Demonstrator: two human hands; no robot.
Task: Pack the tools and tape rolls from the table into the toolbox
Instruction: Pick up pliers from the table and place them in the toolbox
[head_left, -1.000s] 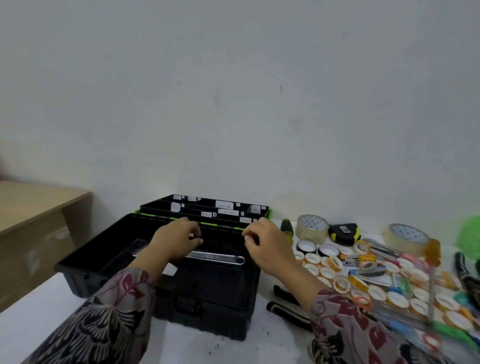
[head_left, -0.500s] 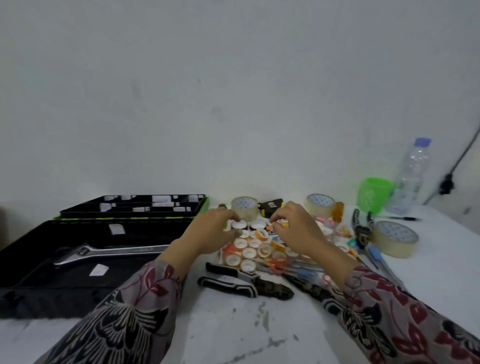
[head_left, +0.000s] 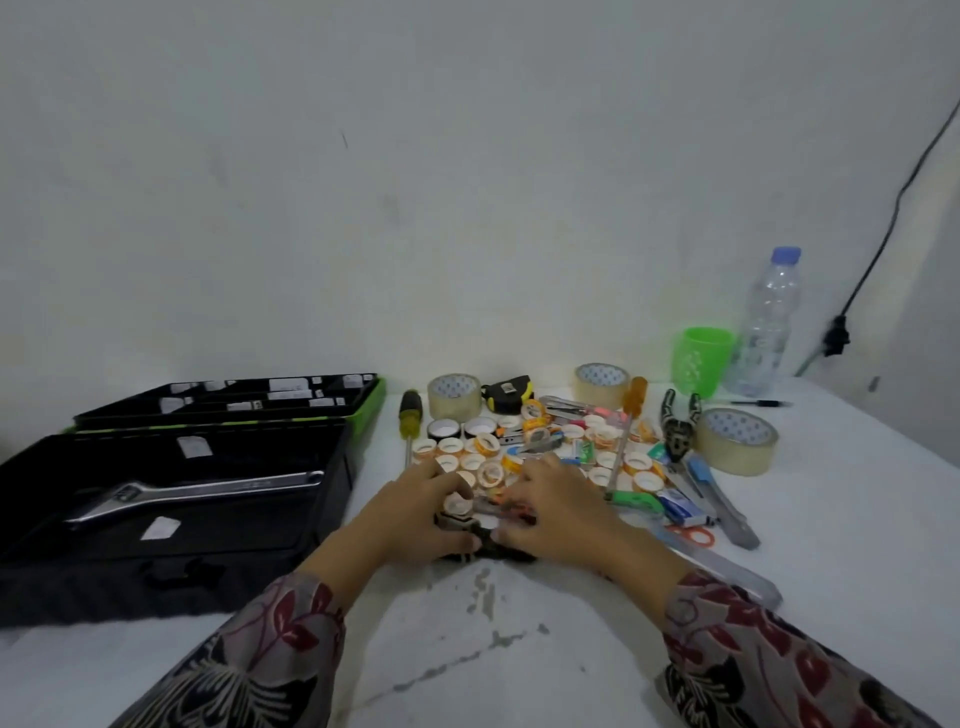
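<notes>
The black toolbox (head_left: 347, 470) stands open at the left with a silver adjustable wrench (head_left: 192, 491) lying inside. To its right is a pile of several small tape rolls (head_left: 488, 457), with three large clear tape rolls (head_left: 454, 396) around it. My left hand (head_left: 415, 519) and my right hand (head_left: 563, 512) meet at the near edge of the pile. Both are closed around black-handled pliers (head_left: 485, 543) lying on the table, and they hide most of the tool.
A yellow screwdriver (head_left: 410, 415), a tape measure (head_left: 506, 392), an orange screwdriver (head_left: 631, 410), more pliers (head_left: 678, 431) and cutters (head_left: 719, 493) lie among the rolls. A green cup (head_left: 698, 361), a water bottle (head_left: 766, 332) and a pen (head_left: 758, 404) stand at the back right.
My hands left the toolbox, crossed right over the tape pile, then dropped toward me onto the black pliers. The view swung right; the wrench stays in the toolbox.
</notes>
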